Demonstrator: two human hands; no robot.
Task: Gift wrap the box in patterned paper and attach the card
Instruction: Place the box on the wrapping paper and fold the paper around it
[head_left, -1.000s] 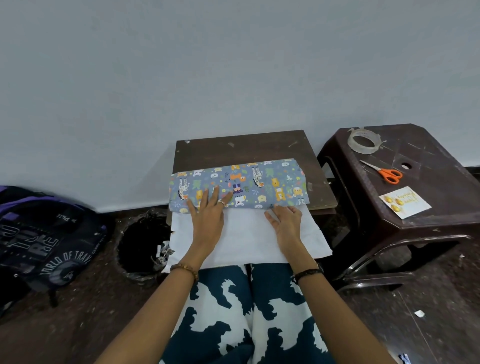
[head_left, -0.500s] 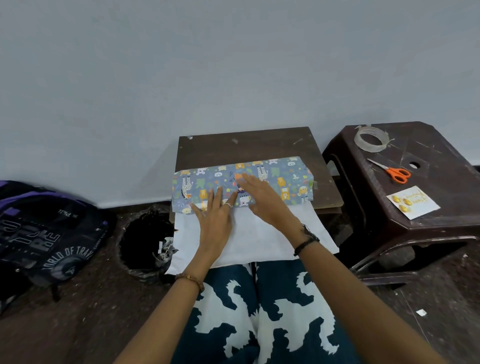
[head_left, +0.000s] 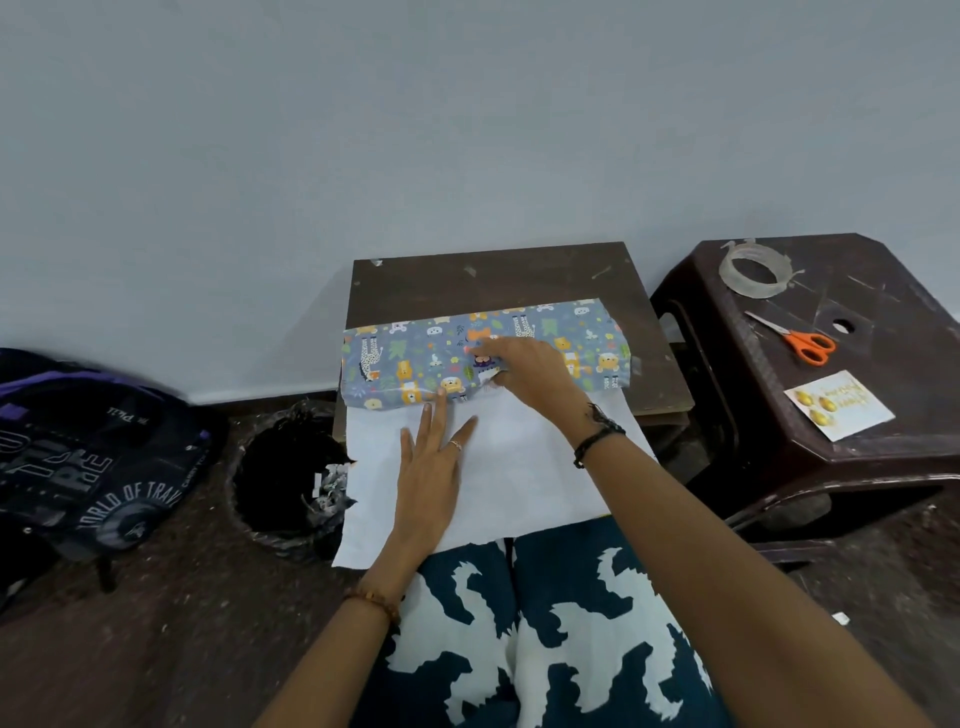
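- The left hand (head_left: 434, 470) lies flat, fingers straight and spread, on the white underside of the patterned paper (head_left: 498, 467), fingertips just at the near edge of the box (head_left: 483, 358). It holds nothing; it only presses the sheet down.
- The box sits across the near half of the small wooden table (head_left: 498, 275), its top and near side already covered in blue animal print. It looks like a light, stiff carton, so it probably slides easily if pushed from 1 side.
- The loose white flap hangs off the near table edge onto the person's lap. It looks thin and floppy, prone to creasing or tearing, so it is best taken by its near edge with both hands and drawn taut.
- The right hand (head_left: 524, 371) rests on the box top, fingers reaching left; I cannot tell whether they pinch a paper edge or simply press it.
- On the plastic stool (head_left: 883, 431) at the right lie the tape roll (head_left: 756, 270) at the far end, the scissors (head_left: 802, 340), and the card (head_left: 839, 405) nearest, all well apart from the box.
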